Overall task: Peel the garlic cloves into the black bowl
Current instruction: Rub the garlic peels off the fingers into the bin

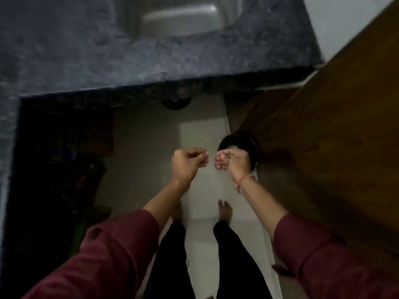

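Head view, blurred throughout. Your left hand (186,164) is curled narrow, thumb against fingertips; whether it holds anything cannot be told. Your right hand (234,161) pinches a small pale piece (223,156), too blurred to name. Bowl (254,147) lies at 1 o'clock from that hand, half hidden behind it, just beside the wood panel (334,147). Sink (183,16) is cut off at 12 o'clock.
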